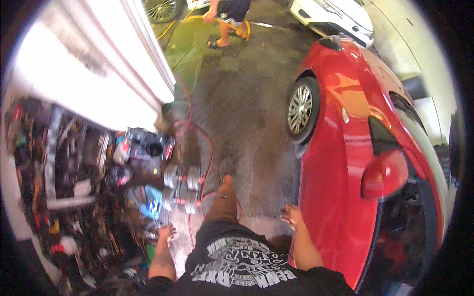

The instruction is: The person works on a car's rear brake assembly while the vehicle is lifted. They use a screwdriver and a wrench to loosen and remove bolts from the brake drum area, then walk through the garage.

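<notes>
My left hand (167,232) hangs low at my left side with its fingers loosely apart and nothing in it. Nearest to it are a blue bag or cloth (152,203) and a pair of grey dumbbells (192,178) on the floor. At my other side my right hand (291,216) is held out, half curled and empty. It is close to the side of a red car (332,197) but appears not to touch it. One of my legs (220,204) is stretched forward on the floor.
Cluttered tools and parts (98,222) fill the left side, below a white wall panel (106,64). A red hose (212,153) loops over the stained concrete floor (247,98). Ahead, another person (227,19) stands by a yellow hose, near a white car (335,19).
</notes>
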The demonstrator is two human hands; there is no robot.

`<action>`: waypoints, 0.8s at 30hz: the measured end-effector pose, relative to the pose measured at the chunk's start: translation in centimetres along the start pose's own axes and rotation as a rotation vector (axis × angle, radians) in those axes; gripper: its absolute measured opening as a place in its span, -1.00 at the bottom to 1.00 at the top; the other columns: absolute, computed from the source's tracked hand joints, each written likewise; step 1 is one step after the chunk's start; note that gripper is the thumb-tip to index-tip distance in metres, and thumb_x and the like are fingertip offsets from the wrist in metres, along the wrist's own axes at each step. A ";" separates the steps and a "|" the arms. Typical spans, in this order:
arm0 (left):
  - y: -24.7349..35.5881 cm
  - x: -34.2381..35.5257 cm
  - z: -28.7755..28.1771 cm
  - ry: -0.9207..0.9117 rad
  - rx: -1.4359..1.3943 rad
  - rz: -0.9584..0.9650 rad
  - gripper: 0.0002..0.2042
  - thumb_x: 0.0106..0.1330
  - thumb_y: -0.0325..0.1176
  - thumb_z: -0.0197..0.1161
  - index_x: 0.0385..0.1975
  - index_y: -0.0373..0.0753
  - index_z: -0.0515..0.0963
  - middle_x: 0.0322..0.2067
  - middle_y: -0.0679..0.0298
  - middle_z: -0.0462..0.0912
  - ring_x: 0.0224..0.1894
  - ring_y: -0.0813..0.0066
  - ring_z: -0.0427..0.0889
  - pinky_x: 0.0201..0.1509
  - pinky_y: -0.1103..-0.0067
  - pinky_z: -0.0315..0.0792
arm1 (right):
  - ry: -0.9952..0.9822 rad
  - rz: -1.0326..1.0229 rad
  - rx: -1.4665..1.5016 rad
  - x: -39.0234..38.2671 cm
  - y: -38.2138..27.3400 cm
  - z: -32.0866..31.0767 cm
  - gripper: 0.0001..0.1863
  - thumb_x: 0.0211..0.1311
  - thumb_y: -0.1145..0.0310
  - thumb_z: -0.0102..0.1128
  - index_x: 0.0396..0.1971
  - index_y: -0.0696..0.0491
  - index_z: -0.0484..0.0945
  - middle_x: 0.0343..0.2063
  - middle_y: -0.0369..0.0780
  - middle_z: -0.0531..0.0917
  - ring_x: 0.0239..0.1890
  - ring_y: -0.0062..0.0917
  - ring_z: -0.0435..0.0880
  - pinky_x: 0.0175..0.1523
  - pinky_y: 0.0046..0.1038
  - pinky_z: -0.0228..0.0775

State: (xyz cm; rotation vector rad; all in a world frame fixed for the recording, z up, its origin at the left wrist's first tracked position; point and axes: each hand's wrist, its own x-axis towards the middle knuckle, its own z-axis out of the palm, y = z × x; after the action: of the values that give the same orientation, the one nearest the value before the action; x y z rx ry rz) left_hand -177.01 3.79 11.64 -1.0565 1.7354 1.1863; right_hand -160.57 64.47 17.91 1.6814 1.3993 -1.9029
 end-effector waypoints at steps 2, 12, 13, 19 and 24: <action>8.6 0.7 3.4 0.072 -0.062 0.073 -0.67 0.34 -0.21 0.24 -0.10 -0.36 0.51 -0.34 0.11 0.67 -0.33 0.23 0.71 -0.51 0.38 0.51 | 0.050 0.119 0.032 1.3 -4.8 0.4 -0.66 0.34 0.18 0.14 -0.04 0.10 0.45 -0.15 -0.09 0.62 -0.31 -0.34 0.67 -0.21 -0.26 0.63; 57.7 -6.8 23.2 -0.120 0.612 0.888 -0.61 0.33 -0.16 0.24 -0.21 -0.48 0.58 -0.35 0.02 0.69 -0.31 0.35 0.68 -0.16 0.44 0.51 | 0.167 0.009 0.277 9.4 -28.7 2.7 -0.68 0.32 0.22 0.14 -0.05 0.09 0.46 -0.25 -0.14 0.59 -0.31 -0.33 0.64 -0.20 -0.24 0.61; 61.8 -7.4 26.0 -0.124 0.623 0.964 -0.61 0.33 -0.15 0.24 -0.19 -0.47 0.59 -0.35 0.02 0.70 -0.29 0.31 0.69 -0.15 0.44 0.51 | 0.201 -0.018 0.313 10.7 -30.7 3.1 -0.68 0.32 0.21 0.14 -0.05 0.09 0.45 -0.24 -0.13 0.58 -0.31 -0.33 0.64 -0.20 -0.24 0.61; 79.4 -12.1 42.4 -0.341 0.671 1.085 -0.63 0.35 -0.16 0.25 -0.11 -0.40 0.59 -0.29 0.03 0.72 -0.21 0.26 0.70 -0.10 0.44 0.52 | 0.316 -0.008 0.619 22.2 -41.9 3.4 -0.60 0.32 0.20 0.13 0.07 0.07 0.41 -0.18 -0.11 0.57 -0.32 -0.33 0.65 -0.22 -0.22 0.59; 90.0 -13.5 52.5 -0.437 0.737 1.140 -0.65 0.35 -0.19 0.25 -0.09 -0.39 0.60 -0.27 0.04 0.72 -0.21 0.29 0.70 -0.09 0.44 0.52 | 0.394 0.060 0.603 31.5 -54.8 3.1 -0.64 0.30 0.20 0.15 0.03 0.02 0.46 -0.30 -0.16 0.64 -0.46 -0.36 0.64 -0.38 -0.24 0.56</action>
State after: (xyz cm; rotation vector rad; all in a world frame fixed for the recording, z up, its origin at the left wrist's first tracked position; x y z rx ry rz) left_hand -247.92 76.62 38.07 0.6975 2.1309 1.0645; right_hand -211.04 102.54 16.86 2.4492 0.9000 -2.1829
